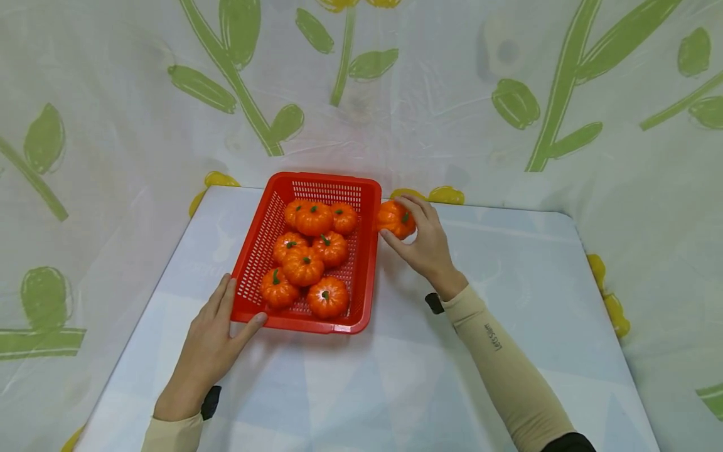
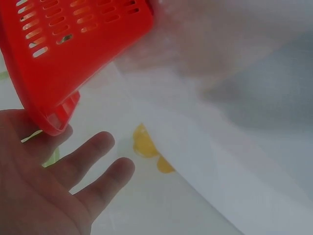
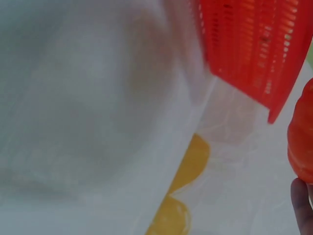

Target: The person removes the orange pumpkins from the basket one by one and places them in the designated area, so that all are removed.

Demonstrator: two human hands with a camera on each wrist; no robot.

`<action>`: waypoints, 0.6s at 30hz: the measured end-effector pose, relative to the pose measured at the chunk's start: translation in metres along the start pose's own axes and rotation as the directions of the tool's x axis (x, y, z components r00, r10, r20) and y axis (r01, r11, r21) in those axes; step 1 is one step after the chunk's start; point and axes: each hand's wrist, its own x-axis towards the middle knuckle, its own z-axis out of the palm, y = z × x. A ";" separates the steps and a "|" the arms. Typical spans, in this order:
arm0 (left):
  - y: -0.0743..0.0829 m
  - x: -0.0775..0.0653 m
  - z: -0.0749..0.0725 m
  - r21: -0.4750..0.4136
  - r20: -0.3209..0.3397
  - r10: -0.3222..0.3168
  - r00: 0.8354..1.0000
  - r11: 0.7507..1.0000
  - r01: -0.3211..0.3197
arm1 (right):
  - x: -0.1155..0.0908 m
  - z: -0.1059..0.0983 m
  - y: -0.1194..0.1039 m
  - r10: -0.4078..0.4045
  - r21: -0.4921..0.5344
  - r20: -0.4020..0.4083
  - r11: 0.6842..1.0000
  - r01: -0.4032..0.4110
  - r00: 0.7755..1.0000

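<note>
A red plastic basket (image 1: pixel 369 276) with slotted walls stands on the table, and several small orange toy pumpkins (image 1: pixel 303 266) with green stems lie in it. My right hand (image 1: pixel 423 242) pinches another toy pumpkin (image 1: pixel 393 218) between thumb and fingers, just outside the basket's right rim near its far corner. In the right wrist view that pumpkin (image 3: pixel 302 137) is cut off by the right edge, with a fingertip beneath it. At the near left corner of the basket, my left hand (image 1: pixel 209 339) touches the rim, its fingers spread and fairly straight, as the left wrist view (image 2: pixel 44 186) also shows.
The pale table (image 1: pixel 508 301) extends to the right of the basket and in front of it. Behind and beside it hangs a whitish sheet (image 1: pixel 429 113) printed with green leaves and yellow flowers. The table's far edge lies close behind the basket.
</note>
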 end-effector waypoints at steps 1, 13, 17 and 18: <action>0.000 0.000 0.000 0.001 0.002 -0.002 1.000 1.000 0.002 | 0.000 -0.001 0.004 0.014 -0.006 -0.013 1.000 -0.014 1.000; -0.002 0.000 0.002 -0.001 -0.001 0.000 1.000 1.000 0.000 | -0.005 -0.009 0.046 0.242 -0.079 0.094 0.969 -0.235 0.966; -0.002 0.000 0.003 -0.009 -0.006 0.005 1.000 1.000 -0.005 | -0.004 -0.010 0.057 0.321 -0.097 0.200 0.947 -0.307 0.926; -0.002 0.000 0.003 -0.010 -0.006 0.007 1.000 1.000 -0.007 | -0.004 -0.011 0.059 0.339 -0.105 0.224 0.940 -0.324 0.914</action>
